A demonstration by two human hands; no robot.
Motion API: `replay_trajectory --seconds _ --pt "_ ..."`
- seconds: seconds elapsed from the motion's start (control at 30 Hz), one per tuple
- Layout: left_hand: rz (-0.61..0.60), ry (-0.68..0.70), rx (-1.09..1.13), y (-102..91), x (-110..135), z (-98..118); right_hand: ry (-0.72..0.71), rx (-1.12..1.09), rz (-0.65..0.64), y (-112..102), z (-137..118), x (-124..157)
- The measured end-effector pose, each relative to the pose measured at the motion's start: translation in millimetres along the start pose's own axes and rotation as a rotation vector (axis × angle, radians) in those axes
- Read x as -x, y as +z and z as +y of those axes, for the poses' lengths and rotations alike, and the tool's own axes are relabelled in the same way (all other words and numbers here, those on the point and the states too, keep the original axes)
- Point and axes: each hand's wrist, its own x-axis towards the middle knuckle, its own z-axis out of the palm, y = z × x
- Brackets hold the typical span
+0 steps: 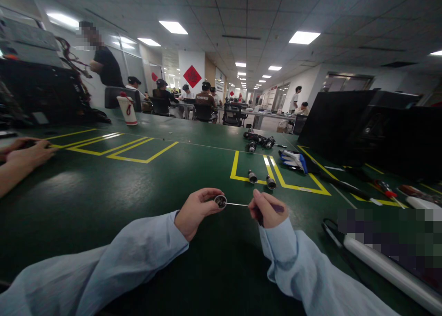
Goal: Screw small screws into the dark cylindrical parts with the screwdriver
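My left hand (197, 210) pinches a small round metal part (220, 201) between thumb and fingers, its open face turned toward me. Wrapped round a dark handle, my right hand (268, 209) holds a screwdriver (236, 204) with a thin shaft. The shaft points left and its tip meets the round part; whether it sits in a screw is too small to tell. Two similar metal parts, one (252, 176) on the left and one (271, 182) on the right, lie on the green table (165, 187) just beyond my right hand.
Black mechanical parts (258, 140) lie farther back, beside blue-and-white gloves (293, 161). Tools, including a red-handled screwdriver (388, 192), lie at right near a dark box (345, 127). A paper cup (127, 109) stands back left. Another person's hands (31, 151) rest at far left.
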Motion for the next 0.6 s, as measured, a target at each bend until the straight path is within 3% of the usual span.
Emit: replay_trajectory --seconds 0.13,0.2,0.47,0.6 --pt "-0.002 0.063 -0.104 0.9 2 0 -0.437 0.298 -0.097 6 1 13" --pt "0.005 0.087 -0.142 1.7 3 0 -0.566 0.364 -0.141 7 4 15" --pt "0.014 0.113 -0.213 4.6 5 1 -0.768 0.46 -0.254 9 9 12" --pt "0.009 0.188 -0.275 2.8 2 -3 -0.791 0.513 -0.295 11 7 15"
